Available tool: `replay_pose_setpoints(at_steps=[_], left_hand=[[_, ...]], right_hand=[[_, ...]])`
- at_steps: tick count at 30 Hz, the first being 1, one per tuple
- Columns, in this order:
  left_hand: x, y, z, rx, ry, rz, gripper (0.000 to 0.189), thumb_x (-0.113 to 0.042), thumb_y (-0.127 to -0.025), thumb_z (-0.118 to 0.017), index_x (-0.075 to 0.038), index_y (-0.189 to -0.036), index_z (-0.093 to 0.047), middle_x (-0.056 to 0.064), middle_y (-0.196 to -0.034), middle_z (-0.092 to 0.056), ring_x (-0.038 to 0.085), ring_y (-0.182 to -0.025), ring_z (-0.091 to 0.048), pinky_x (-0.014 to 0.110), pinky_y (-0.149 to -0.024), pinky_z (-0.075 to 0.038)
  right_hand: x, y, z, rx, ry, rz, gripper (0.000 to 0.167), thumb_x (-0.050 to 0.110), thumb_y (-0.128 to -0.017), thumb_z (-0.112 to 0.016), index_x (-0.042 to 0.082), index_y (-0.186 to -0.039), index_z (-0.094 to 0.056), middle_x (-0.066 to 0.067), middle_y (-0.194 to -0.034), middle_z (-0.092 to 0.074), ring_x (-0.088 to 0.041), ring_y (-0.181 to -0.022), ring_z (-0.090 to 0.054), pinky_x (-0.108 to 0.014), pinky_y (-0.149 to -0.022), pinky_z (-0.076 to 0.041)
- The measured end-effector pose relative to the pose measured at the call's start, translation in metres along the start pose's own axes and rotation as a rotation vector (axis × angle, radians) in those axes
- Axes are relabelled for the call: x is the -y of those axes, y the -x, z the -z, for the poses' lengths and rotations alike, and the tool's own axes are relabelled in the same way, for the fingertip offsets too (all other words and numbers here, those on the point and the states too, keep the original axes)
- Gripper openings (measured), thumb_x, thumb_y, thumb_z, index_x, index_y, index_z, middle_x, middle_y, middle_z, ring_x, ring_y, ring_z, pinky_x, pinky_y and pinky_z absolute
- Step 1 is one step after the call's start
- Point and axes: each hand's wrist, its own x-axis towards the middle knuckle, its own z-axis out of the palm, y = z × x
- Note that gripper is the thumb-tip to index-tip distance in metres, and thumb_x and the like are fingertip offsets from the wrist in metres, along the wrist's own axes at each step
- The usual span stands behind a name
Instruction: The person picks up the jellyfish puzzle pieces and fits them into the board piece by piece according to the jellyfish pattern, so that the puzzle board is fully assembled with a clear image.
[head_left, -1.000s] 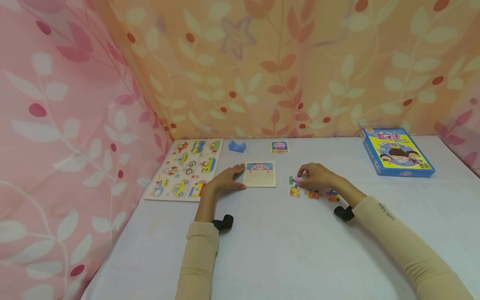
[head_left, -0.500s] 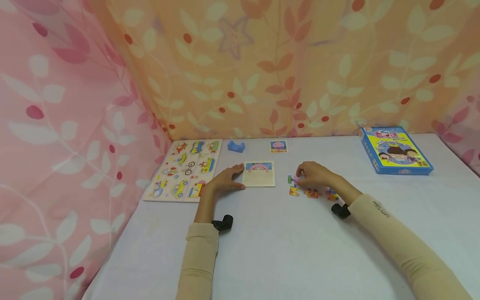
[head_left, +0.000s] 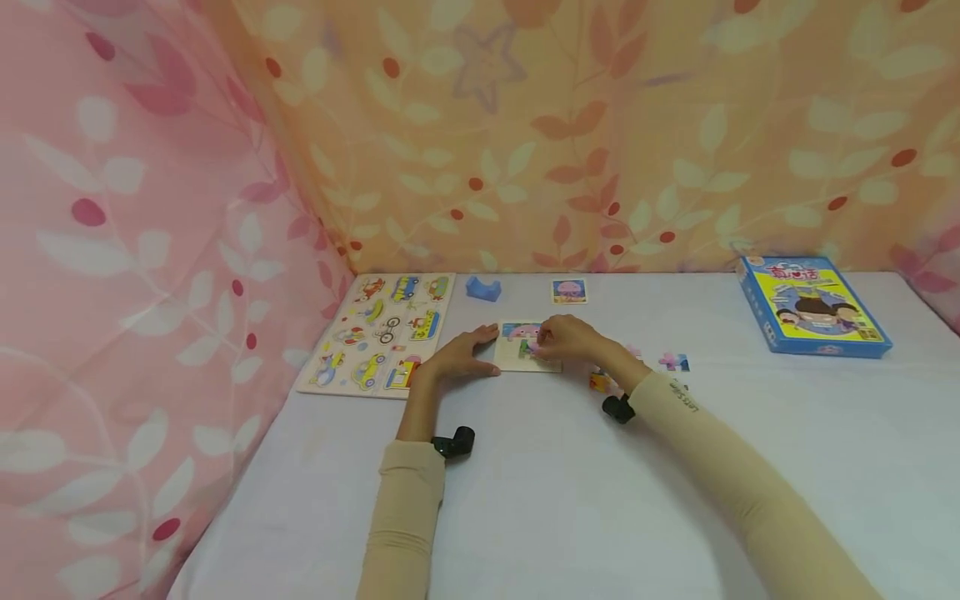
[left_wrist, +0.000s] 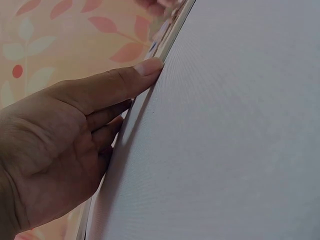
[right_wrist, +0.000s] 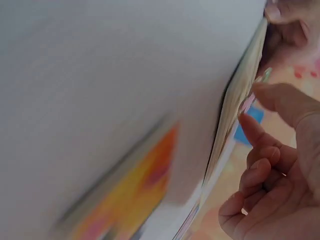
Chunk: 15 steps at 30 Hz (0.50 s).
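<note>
A small square puzzle tray lies on the table, with pink-and-blue pieces fitted along its far side. My left hand rests against its left edge, fingers and thumb extended; the left wrist view shows the thumb touching the rim. Over the tray, my right hand pinches a pink-and-green jigsaw piece between thumb and forefinger. Only a sliver of that piece shows in the right wrist view. Loose jigsaw pieces lie to the tray's right, some hidden under the right forearm.
A wooden vehicle puzzle board lies at the left. Behind the tray are a blue curved block and a small picture card. A blue-and-yellow box stands at the back right. Patterned cloth closes off the back.
My right hand has lifted the pink-and-green jigsaw piece from the loose ones and carried it left over the tray. The left hand keeps its place at the tray's edge.
</note>
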Motion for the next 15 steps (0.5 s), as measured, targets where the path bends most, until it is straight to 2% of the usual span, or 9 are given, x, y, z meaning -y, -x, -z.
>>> replay_pose_setpoints(at_steps=[2, 7, 15], left_hand=[[-0.001, 0.000, -0.001, -0.006, 0.002, 0.002, 0.079, -0.033, -0.077, -0.073, -0.021, -0.144, -0.032, -0.011, -0.152, -0.022, 0.011, -0.142, -0.014, 0.033, -0.116, -0.013], [-0.002, -0.001, -0.002, -0.006, 0.012, 0.004, 0.080, -0.033, -0.076, -0.074, -0.021, -0.144, -0.032, -0.011, -0.152, -0.023, 0.010, -0.142, -0.014, 0.031, -0.116, -0.013], [-0.001, 0.001, -0.001, -0.018, 0.022, 0.020, 0.080, -0.033, -0.076, -0.074, -0.020, -0.143, -0.034, -0.009, -0.152, -0.024, 0.014, -0.143, -0.014, 0.034, -0.116, -0.014]], right_hand=[[0.006, -0.009, -0.005, -0.026, 0.045, 0.001, 0.024, 0.023, -0.078, -0.068, 0.004, -0.093, -0.067, -0.005, -0.084, -0.064, -0.017, -0.074, -0.052, -0.029, -0.066, -0.044], [0.016, -0.021, -0.014, -0.084, 0.115, 0.011, 0.023, 0.022, -0.076, -0.068, 0.005, -0.093, -0.069, -0.006, -0.089, -0.067, -0.020, -0.080, -0.057, -0.037, -0.072, -0.048], [0.022, -0.028, -0.016, -0.083, 0.128, -0.017, 0.026, 0.024, -0.078, -0.068, 0.007, -0.097, -0.069, -0.009, -0.099, -0.068, -0.024, -0.091, -0.060, -0.044, -0.080, -0.046]])
